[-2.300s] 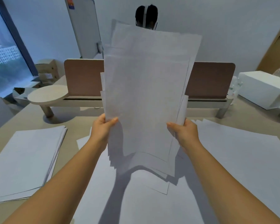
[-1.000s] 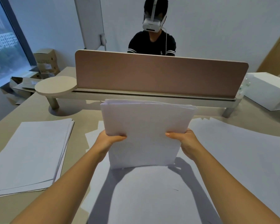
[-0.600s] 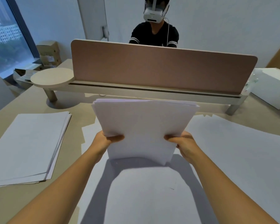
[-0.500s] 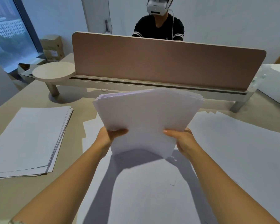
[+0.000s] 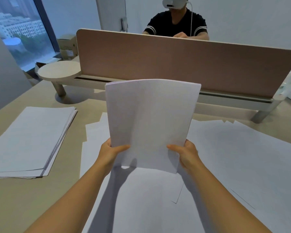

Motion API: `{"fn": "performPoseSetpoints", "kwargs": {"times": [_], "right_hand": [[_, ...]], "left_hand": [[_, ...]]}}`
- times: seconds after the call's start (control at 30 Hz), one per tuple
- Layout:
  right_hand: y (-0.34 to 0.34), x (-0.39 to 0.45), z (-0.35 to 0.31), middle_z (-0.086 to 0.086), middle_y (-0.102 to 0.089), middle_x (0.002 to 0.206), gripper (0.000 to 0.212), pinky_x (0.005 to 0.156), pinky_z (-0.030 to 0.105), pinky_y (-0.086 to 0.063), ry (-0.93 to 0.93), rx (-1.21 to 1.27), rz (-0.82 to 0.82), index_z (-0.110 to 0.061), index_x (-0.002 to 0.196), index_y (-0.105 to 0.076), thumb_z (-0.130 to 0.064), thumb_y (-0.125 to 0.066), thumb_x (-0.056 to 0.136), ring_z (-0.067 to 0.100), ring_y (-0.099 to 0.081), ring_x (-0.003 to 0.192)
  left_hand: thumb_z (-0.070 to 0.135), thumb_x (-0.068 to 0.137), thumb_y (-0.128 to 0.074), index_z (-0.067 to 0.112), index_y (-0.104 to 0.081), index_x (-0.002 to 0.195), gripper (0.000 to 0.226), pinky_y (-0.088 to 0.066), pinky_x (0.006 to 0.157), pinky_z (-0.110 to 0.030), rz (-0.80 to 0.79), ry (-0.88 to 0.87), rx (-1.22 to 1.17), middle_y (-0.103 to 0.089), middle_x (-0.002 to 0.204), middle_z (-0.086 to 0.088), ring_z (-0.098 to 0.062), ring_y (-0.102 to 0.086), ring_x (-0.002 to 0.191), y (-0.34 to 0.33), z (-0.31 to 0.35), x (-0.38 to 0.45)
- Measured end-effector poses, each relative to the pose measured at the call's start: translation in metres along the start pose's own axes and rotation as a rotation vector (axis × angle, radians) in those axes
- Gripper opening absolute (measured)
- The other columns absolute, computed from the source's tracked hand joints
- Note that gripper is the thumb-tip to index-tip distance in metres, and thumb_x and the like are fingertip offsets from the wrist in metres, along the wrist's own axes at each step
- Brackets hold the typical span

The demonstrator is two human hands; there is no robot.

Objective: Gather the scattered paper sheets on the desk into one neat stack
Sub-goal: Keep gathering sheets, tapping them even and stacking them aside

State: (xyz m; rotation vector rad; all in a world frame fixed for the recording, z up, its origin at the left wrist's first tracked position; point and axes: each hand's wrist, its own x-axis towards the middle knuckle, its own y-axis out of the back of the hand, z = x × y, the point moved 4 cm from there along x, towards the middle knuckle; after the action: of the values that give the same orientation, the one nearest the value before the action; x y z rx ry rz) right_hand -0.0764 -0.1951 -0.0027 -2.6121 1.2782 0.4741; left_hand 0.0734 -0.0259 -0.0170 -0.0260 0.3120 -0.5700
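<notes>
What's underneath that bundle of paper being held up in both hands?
Under the held bundle, gripped by the left hand and right hand, loose sheets lie spread on the desk. The desk surface beneath those sheets is covered.

Soft, cool daylight from the window (image 5: 15, 31); wide-angle bending at edges.

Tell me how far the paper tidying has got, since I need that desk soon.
Partly done. One squared stack already lies on the desk's left side. In hand: the left hand and right hand grip a bundle of sheets upright, its edges nearly even. Left: loose sheets spread beneath and to the right, and merging everything into one stack.
</notes>
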Motion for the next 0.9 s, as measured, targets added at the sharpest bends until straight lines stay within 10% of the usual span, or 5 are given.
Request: {"fn": "performPoseSetpoints", "kwargs": {"times": [0.17, 0.53, 0.9], "right_hand": [[-0.005, 0.002, -0.023, 0.007, -0.061, 0.095, 0.027, 0.064, 0.020, -0.051, 0.058, 0.037, -0.034, -0.002, 0.104, -0.057, 0.010, -0.061, 0.080, 0.023, -0.058, 0.079], [-0.007, 0.007, -0.041, 0.011, -0.061, 0.110, 0.034, 0.102, 0.046, -0.043, 0.099, -0.111, -0.165, -0.008, 0.107, -0.057, 0.002, -0.068, 0.077, 0.033, -0.056, 0.107], [-0.004, 0.020, -0.023, 0.008, -0.063, 0.100, 0.024, 0.085, 0.037, -0.046, 0.043, -0.008, -0.131, -0.011, 0.092, -0.060, 0.004, -0.067, 0.076, 0.027, -0.059, 0.091]], "left_hand": [[-0.014, 0.079, -0.057, 0.016, -0.062, 0.088, 0.031, -0.044, 0.090, -0.038, 0.049, -0.060, 0.021, -0.065, 0.093, -0.003, -0.031, -0.057, 0.100, 0.003, 0.016, 0.001], [-0.004, 0.080, -0.062, 0.011, -0.061, 0.102, 0.026, -0.049, 0.073, -0.026, 0.043, -0.105, 0.023, -0.066, 0.094, 0.000, -0.020, -0.061, 0.087, 0.021, 0.041, -0.009], [-0.002, 0.076, -0.068, 0.020, -0.060, 0.093, 0.029, -0.046, 0.094, -0.040, 0.083, -0.057, -0.061, -0.065, 0.095, 0.002, -0.027, -0.059, 0.098, 0.004, 0.015, -0.001]]}}
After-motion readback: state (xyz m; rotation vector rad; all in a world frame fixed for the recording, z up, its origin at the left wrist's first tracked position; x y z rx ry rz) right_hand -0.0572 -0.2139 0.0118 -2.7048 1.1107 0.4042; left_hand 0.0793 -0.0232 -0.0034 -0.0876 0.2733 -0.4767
